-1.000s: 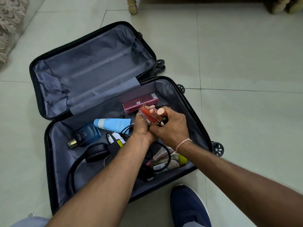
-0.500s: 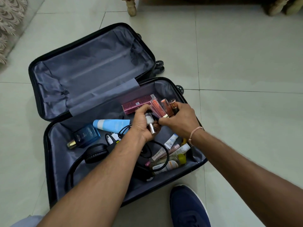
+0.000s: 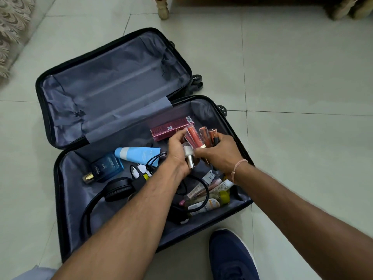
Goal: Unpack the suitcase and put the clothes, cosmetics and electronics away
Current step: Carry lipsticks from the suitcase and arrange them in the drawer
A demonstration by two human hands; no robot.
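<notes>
Head view: your fingers (image 3: 198,153) pinch lip-gloss tubes (image 3: 199,136) over the suitcase (image 3: 60,199); clothes gone, cosmetics and headphones (image 3: 113,190) remain.

An open black hard-shell suitcase (image 3: 60,199) lies on the pale tiled floor (image 3: 302,87), its lid half behind the near half. In the near half, a blue square perfume bottle (image 3: 107,167) lies left of a light-blue plastic tube (image 3: 137,155), a maroon cardboard box (image 3: 169,128) behind them, black over-ear headphones (image 3: 117,190) in front. A navy fabric shoe (image 3: 230,255) stands on the floor before the suitcase.

pale tiled floor (image 3: 302,77), wooden furniture leg (image 3: 163,9), patterned rug (image 3: 12,31)
</notes>
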